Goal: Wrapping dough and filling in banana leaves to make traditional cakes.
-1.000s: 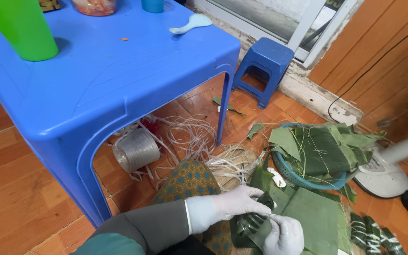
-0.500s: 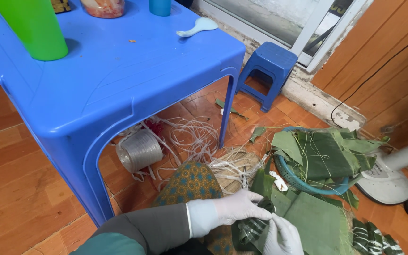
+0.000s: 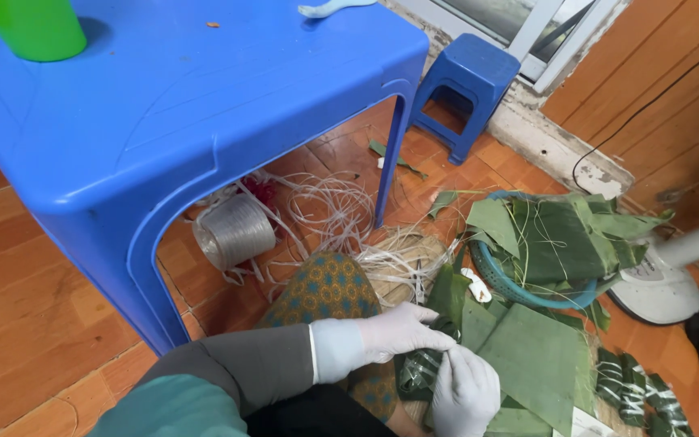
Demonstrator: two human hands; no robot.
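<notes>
Little leaf-wrapped parcels [image 3: 637, 388] lie on the floor at the right, dark green with pale string. One more leaf-wrapped bundle [image 3: 418, 374] sits between two gloved hands.

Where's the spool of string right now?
In the head view, the silvery spool of string lies on its side on the floor under the blue table, left of the loose tangle of string.

Bench [image 3: 204, 105] & stool [image 3: 467, 69]: bright blue; cup [image 3: 34, 28] lime green. Hands [image 3: 406, 332] in white gloves, leaves [image 3: 531, 360] dark green. Trouser knee [image 3: 329, 291]: mustard w/ teal dot pattern; floor [image 3: 26, 324] orange-brown.
</notes>
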